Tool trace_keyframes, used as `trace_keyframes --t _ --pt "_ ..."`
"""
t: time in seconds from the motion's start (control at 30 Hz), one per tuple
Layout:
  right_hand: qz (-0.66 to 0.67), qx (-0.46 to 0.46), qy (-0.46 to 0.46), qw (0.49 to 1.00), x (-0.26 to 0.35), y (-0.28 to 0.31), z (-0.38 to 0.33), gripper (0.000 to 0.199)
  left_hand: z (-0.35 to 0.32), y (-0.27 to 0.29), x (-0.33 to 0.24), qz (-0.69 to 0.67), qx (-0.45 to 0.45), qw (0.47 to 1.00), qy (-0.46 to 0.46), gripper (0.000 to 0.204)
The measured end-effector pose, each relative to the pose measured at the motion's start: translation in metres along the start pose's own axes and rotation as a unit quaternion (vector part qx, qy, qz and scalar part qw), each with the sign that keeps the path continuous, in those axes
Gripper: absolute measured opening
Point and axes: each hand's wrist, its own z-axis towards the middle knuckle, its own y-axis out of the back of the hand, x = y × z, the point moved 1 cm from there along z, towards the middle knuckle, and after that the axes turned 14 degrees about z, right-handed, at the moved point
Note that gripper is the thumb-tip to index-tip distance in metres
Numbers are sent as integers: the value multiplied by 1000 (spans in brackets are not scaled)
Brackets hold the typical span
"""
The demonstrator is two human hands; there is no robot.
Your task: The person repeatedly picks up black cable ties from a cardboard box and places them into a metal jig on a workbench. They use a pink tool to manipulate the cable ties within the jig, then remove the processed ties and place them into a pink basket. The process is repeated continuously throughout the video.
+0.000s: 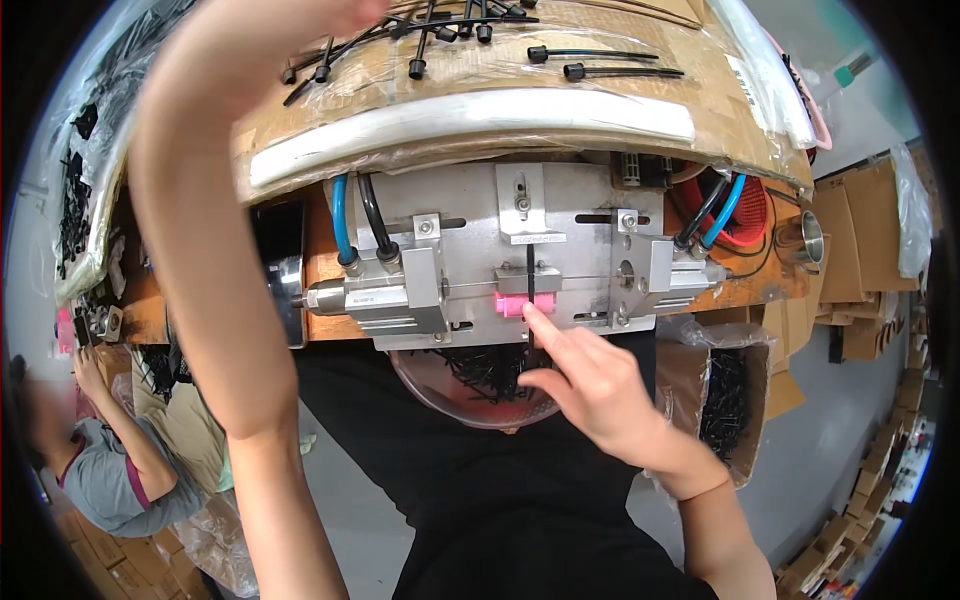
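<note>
My right hand (600, 385) is at the front of a metal fixture plate (470, 205), index finger and thumb stretched apart. Its index fingertip touches a thin black rod (531, 265) at a pink block (510, 304). The rod lies front to back across this block and a small grey metal block (515, 280), its far end by an upright bracket (521, 210). My left arm reaches up across the left side, and my left hand (320, 15) is above the cardboard, cut off by the top edge. Its fingers are out of sight, so any hold is hidden.
Pneumatic cylinders (385, 300) with blue and black hoses flank the fixture. Black capped rods (610, 72) lie on cardboard behind it. A clear bowl (420, 385) of black pieces sits below, a box (685, 365) of them to the right. Another person (120, 480) works at far left.
</note>
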Motion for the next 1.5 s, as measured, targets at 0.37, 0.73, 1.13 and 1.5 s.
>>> trace_keyframes --t 0.37,0.73,1.13,1.5 --pt "-260 125 -47 956 -13 130 222 14 -158 -111 -2 50 -144 985 -86 62" --pt "-255 180 -9 950 -4 127 216 19 -182 -186 -9 231 -22 969 -81 71" --pt "177 -217 51 959 16 98 74 16 -166 -162 -6 204 -21 973 -102 65" --pt "-44 -105 70 991 -18 -28 -22 62 22 -57 66 239 -235 926 -175 15"
